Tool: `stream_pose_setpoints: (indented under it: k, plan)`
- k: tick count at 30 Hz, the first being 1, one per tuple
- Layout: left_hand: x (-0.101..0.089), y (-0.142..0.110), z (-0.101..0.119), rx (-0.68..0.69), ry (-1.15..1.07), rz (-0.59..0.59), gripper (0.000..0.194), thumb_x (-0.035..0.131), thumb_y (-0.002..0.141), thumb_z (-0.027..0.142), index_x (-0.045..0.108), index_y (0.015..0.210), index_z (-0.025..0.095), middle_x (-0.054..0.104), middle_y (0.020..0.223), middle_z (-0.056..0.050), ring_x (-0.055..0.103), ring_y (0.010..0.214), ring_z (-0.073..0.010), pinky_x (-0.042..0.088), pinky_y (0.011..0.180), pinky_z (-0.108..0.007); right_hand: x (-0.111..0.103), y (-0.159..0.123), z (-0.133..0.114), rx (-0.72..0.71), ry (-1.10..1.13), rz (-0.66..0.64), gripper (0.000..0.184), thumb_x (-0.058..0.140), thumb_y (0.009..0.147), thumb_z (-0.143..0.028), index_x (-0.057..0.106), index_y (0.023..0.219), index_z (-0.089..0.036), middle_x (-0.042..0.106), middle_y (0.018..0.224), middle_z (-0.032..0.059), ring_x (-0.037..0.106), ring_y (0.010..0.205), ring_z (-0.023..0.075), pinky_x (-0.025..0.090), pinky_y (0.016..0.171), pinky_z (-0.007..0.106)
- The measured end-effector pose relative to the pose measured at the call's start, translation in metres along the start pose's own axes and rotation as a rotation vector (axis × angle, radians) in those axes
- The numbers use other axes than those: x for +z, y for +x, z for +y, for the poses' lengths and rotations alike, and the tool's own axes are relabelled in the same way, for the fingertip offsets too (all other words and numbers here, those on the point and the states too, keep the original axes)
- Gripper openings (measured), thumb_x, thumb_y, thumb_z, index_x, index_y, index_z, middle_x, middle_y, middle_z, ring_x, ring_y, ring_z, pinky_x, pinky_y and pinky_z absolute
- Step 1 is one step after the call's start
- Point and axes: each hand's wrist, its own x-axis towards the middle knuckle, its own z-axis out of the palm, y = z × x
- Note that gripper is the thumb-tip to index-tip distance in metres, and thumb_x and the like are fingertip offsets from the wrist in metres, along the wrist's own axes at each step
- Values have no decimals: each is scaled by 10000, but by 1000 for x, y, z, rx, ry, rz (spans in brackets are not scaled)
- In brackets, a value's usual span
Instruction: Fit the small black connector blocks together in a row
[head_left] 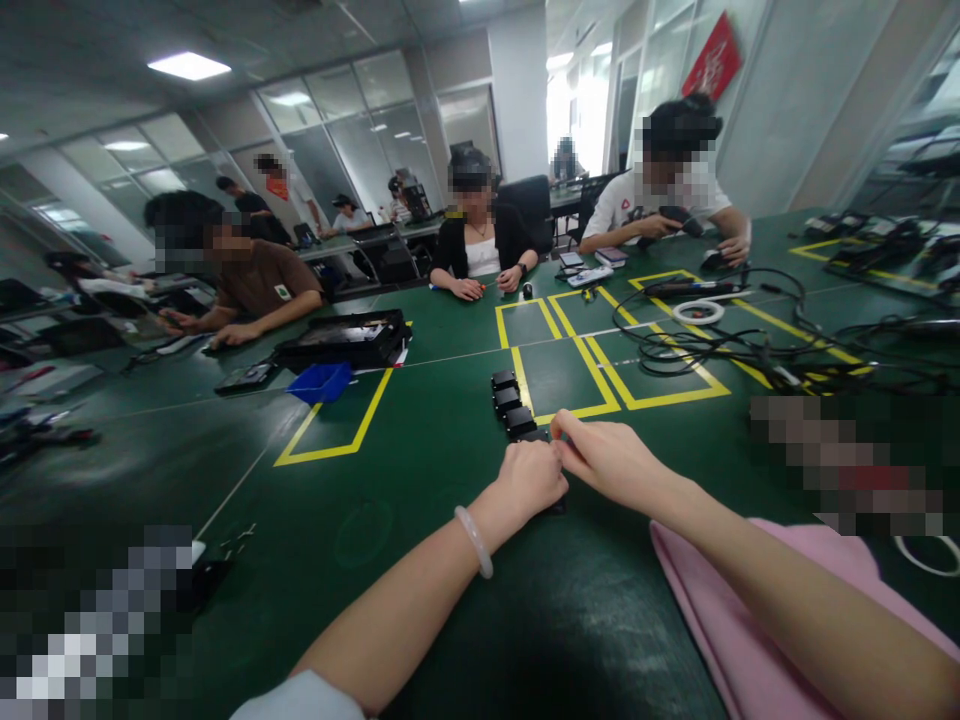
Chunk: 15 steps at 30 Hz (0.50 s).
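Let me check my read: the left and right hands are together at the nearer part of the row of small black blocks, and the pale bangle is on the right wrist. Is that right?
One slip: the pale bangle is on the left wrist, as the head view shows. The left hand and right hand are indeed together at the nearer part of the row of small black blocks.

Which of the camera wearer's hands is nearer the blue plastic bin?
Left. The left hand is right of the blue plastic bin, on its near side; the right hand is farther right.
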Motion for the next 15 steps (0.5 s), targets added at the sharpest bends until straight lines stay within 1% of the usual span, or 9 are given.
stream_pose_setpoints:
  k: [6, 12, 15]
  plan:
    - [-1, -2, 1, 11, 21, 1, 235, 476, 816, 239, 670, 897, 135, 695, 868, -124, 670, 832, -271, 526, 761, -378, -1, 0, 0, 18, -21, -29, 179, 408, 944, -339, 520, 941, -199, 669, 752, 14, 617, 667, 164, 287, 565, 243]
    - [-2, 0, 0, 49, 19, -13, 230, 473, 825, 229, 671, 869, 121, 698, 857, -130, 676, 785, -276, 532, 724, -388, 0, 2, 1, 10, -35, -28, 168, 405, 945, -323, 522, 946, -202, 663, 741, 11, 616, 660, 162, 276, 559, 239]
    - [-2, 0, 0, 59, 9, -10, 220, 477, 832, 223, 657, 893, 113, 695, 848, -132, 678, 784, -276, 534, 718, -384, 0, 2, 2, 11, -28, -16, 157, 397, 944, -306, 514, 946, -201, 659, 746, 9, 615, 661, 163, 279, 562, 240]
